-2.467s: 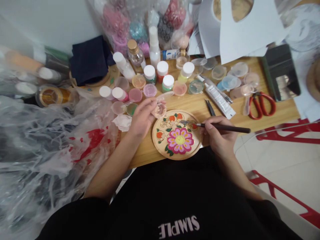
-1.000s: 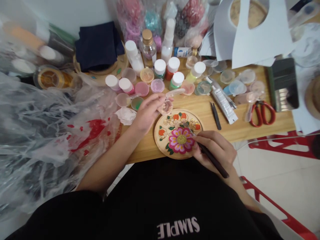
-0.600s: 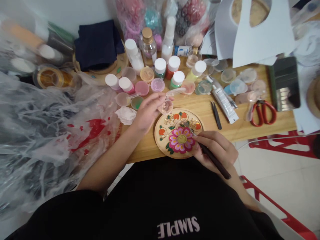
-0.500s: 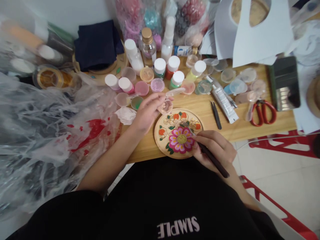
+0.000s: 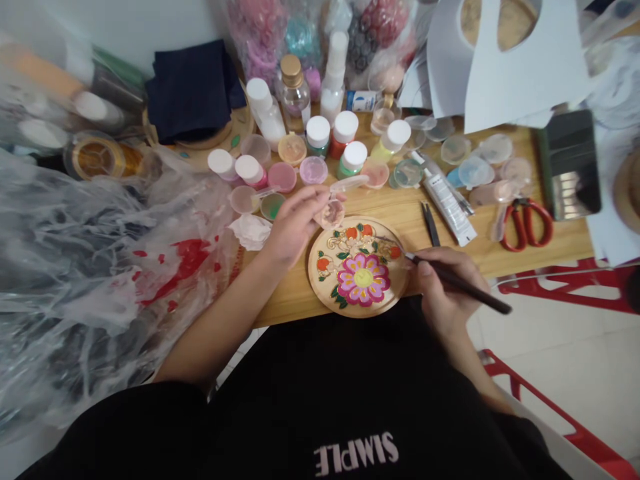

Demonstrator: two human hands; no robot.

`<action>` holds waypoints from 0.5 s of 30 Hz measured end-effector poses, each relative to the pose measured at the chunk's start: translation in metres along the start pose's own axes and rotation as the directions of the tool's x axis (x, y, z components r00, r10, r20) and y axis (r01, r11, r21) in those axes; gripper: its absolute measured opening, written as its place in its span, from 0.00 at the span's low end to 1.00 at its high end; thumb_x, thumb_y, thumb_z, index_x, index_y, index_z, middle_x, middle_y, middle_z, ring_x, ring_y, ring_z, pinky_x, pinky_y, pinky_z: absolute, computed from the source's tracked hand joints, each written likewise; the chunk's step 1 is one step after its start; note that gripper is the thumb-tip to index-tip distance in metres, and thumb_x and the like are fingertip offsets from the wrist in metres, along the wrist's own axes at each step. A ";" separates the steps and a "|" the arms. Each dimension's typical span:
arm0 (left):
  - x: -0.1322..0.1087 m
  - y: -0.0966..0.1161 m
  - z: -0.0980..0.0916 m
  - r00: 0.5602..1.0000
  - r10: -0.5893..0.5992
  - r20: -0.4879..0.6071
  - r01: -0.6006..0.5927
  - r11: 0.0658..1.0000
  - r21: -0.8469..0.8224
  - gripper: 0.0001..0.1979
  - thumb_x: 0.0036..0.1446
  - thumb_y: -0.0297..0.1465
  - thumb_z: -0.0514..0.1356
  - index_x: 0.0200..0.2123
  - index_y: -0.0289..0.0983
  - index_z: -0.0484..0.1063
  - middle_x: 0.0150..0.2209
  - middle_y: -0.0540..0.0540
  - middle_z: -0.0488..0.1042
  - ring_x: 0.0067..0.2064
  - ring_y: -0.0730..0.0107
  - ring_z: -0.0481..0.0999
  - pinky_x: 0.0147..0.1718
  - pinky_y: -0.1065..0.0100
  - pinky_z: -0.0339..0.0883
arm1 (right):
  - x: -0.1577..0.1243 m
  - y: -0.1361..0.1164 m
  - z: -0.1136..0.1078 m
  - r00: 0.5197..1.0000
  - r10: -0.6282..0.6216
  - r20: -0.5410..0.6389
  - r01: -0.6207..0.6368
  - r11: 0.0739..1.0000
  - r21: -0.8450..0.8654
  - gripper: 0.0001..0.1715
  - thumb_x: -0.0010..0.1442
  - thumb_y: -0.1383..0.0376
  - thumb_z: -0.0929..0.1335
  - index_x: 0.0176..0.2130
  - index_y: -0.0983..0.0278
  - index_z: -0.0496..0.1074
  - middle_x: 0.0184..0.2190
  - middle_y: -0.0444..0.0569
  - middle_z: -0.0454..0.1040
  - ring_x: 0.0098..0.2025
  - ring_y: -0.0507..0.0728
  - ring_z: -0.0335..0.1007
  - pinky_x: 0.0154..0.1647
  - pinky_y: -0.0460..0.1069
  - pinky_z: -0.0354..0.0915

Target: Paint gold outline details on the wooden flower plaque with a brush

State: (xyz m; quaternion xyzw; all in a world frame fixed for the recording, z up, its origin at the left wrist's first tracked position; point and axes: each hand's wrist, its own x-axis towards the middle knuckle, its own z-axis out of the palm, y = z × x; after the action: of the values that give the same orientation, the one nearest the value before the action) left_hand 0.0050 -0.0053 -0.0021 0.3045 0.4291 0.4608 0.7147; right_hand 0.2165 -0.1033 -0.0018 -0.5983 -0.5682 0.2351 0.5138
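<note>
Low over the bench, my left hand (image 5: 294, 227) pinches a small clear lidded cup (image 5: 332, 215), its lid flipped open and some pale pinkish stuff inside. My right hand (image 5: 450, 287) is closed around a dark-handled tool (image 5: 477, 295) with a thin metal tip. That tip reaches over the upper right of a round wooden plaque (image 5: 397, 293), close to an orange fruit motif; whether it touches cannot be made out. The plaque bears a pink flower (image 5: 363, 279) with a yellow centre, green leaves and gold outlines. It lies at the bench's front edge.
Behind the plaque stand several small paint cups (image 5: 313, 171) and white-capped jars (image 5: 353, 159). To the right lie tweezers (image 5: 430, 223), a metal-coloured tube (image 5: 450, 207), red-handled pliers (image 5: 527, 227) and a phone (image 5: 570, 167). Crumpled tissue (image 5: 251, 231) and plastic sheeting (image 5: 100, 267) are on the left.
My right hand has moved right, away from the flower, and the tool now lies flatter, with its tip over the plaque's upper right. My left hand and the cup stay nearly still.
</note>
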 end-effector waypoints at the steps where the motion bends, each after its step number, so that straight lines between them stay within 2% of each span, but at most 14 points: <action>1: 0.000 0.000 0.000 1.000 -0.001 -0.001 0.001 1.000 0.000 0.08 0.54 0.35 0.64 0.31 0.36 0.72 0.33 0.48 0.79 0.31 0.77 0.75 0.34 0.72 0.71 | 0.000 0.005 0.002 0.995 0.083 -0.051 -0.078 0.991 0.105 0.03 0.58 0.66 0.71 0.36 0.59 0.75 0.28 0.43 0.76 0.26 0.52 0.74 0.26 0.48 0.70; 3: 0.000 0.000 0.000 1.000 -0.004 0.000 0.004 1.000 0.002 0.08 0.54 0.35 0.63 0.31 0.36 0.72 0.34 0.48 0.79 0.31 0.77 0.75 0.33 0.73 0.71 | -0.001 0.013 0.006 0.981 0.183 -0.071 -0.156 0.948 0.277 0.01 0.58 0.64 0.71 0.34 0.60 0.75 0.26 0.42 0.74 0.23 0.51 0.72 0.24 0.47 0.69; 5: 0.000 0.000 0.001 1.000 -0.005 -0.003 0.005 1.000 -0.002 0.08 0.55 0.35 0.63 0.31 0.36 0.72 0.33 0.48 0.79 0.31 0.77 0.76 0.33 0.72 0.71 | -0.001 0.017 0.007 0.977 0.208 -0.039 -0.184 0.925 0.333 0.02 0.57 0.64 0.72 0.33 0.60 0.75 0.26 0.42 0.74 0.24 0.51 0.72 0.25 0.47 0.69; 9: 0.000 0.000 0.001 1.000 -0.001 -0.011 0.001 1.000 -0.012 0.07 0.55 0.34 0.63 0.31 0.36 0.72 0.32 0.49 0.79 0.33 0.76 0.77 0.36 0.72 0.72 | -0.004 0.017 0.006 0.982 0.187 0.024 -0.186 0.944 0.273 0.01 0.58 0.67 0.72 0.34 0.60 0.75 0.28 0.42 0.76 0.26 0.51 0.75 0.27 0.46 0.71; 15: 0.000 0.000 0.001 1.000 -0.003 -0.010 0.003 1.000 0.015 0.08 0.55 0.36 0.63 0.31 0.36 0.71 0.33 0.48 0.79 0.35 0.73 0.78 0.37 0.69 0.73 | -0.005 0.017 0.005 0.983 0.179 0.033 -0.182 0.950 0.253 0.02 0.58 0.67 0.72 0.34 0.60 0.76 0.28 0.42 0.77 0.26 0.50 0.74 0.27 0.45 0.71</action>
State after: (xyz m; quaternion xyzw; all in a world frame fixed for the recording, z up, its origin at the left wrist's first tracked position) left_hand 0.0057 -0.0056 -0.0019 0.3066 0.4367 0.4580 0.7110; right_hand 0.2186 -0.1032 -0.0205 -0.5755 -0.4786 0.3553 0.5600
